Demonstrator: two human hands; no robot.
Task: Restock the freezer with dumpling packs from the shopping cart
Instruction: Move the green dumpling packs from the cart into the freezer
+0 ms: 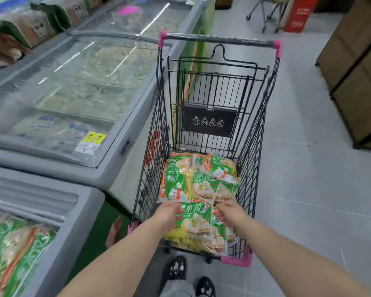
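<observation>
A black wire shopping cart (263,133) with pink corners stands in the aisle in front of me. Several green and yellow dumpling packs (199,179) lie in its basket. Both my hands reach into the cart's near end. My left hand (169,213) lies on the left edge of the nearest dumpling pack (193,221). My right hand (229,213) grips that pack's right edge, fingers curled round it. At the lower left, the open freezer (73,221) holds several of the same green packs (15,247).
A long chest freezer with shut glass lids (73,82) runs along the left, touching the cart's side. Brown cardboard stacks (360,61) stand on the right. Another cart (266,11) and a red box (300,13) are at the far end. My shoes (191,277) stand just behind the cart.
</observation>
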